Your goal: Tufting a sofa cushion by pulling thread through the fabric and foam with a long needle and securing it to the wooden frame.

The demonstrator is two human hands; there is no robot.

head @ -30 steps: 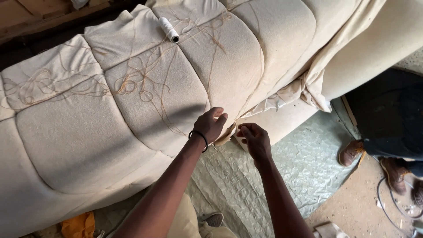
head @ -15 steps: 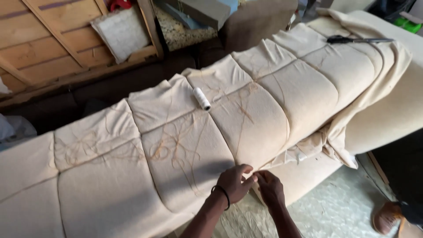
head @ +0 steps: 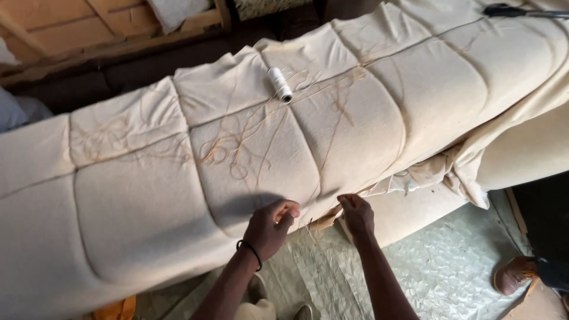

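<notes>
Left hand [head: 269, 228] is pinched, fingers curled in, thumb and forefinger closed at the lower edge of the quilted cushion cover [head: 249, 160]; looks like it's nipping the fabric or a thread there, can't tell which. Black band on that wrist. Right hand [head: 357, 215] is also pinched shut, fingertips gripping the loose fabric edge [head: 415, 178] where it folds under the cushion, just beside the left hand, small gap between them.

Cover: cream/beige cloth, padded, stitched into big puffy rectangular panels with deep seams. It runs diagonally across the whole view, from lower left to upper right. Tan loose threads [head: 237, 151] lie in loops and tangles over the middle panels. Lower edge near the hands is raw and bunched, with unpadded cloth hanging down on the right.

White thread spool [head: 280, 85] lies on its side on top of the cushion, up the slope, well apart from both hands. Dark tool [head: 504, 10] at the far top right on the cover, too small to identify.

Below: greenish textured sheet [head: 427, 272] on the floor. Another person's brown shoe [head: 514, 274] at lower right. Behind the cushion: wooden frame and boards [head: 89, 29], dark gap under them
</notes>
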